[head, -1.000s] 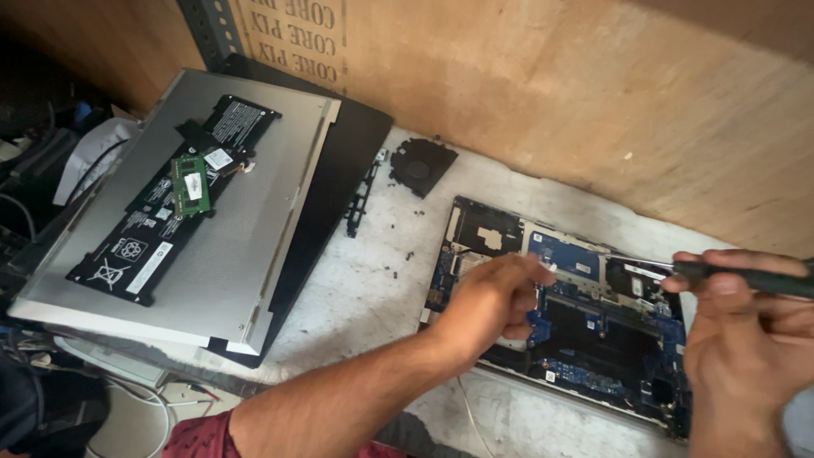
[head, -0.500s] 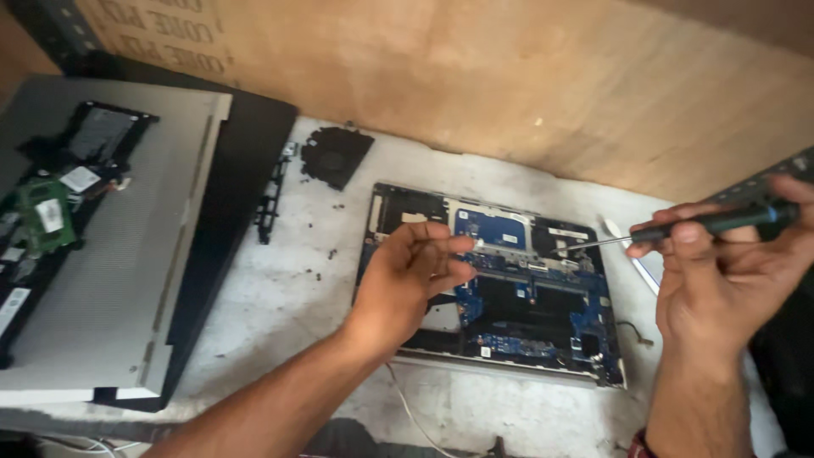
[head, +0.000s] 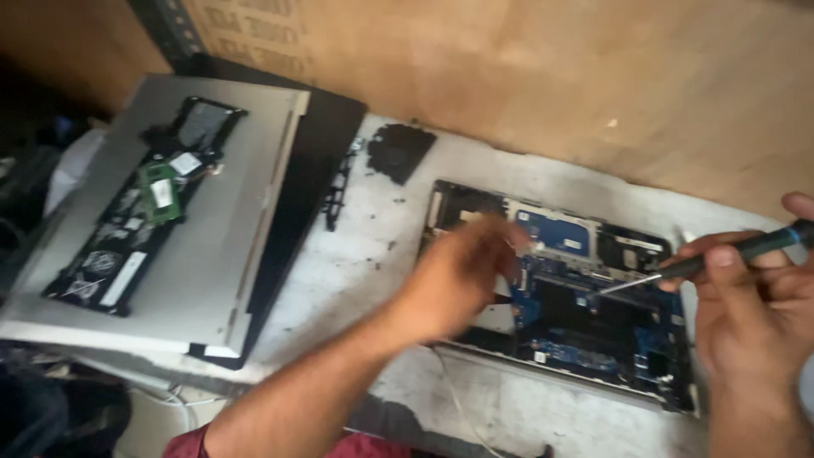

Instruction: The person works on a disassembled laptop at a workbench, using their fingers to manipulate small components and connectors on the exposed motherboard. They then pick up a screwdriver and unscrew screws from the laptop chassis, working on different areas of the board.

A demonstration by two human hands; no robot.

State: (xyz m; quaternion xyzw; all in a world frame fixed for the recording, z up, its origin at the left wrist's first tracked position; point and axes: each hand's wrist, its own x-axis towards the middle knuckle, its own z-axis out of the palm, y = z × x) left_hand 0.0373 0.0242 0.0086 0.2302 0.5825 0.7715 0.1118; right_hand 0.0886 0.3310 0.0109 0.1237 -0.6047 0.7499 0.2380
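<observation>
Since 0.5 s ago the screwdriver [head: 729, 254] tip dropped onto the open laptop [head: 577, 297] mid-counter [head: 373, 254], right hand [head: 755, 314] grip closed round it; left hand [head: 462, 271] blurred over the board, grip can't tell.

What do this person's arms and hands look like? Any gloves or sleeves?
Both hands are bare, with no gloves. The left hand is motion-blurred; its forearm is uncovered up to a dark red sleeve at the bottom edge of the picture. The right hand also shows no glove, and no ring or watch can be made out. Its forearm runs out of view uncovered.
</observation>
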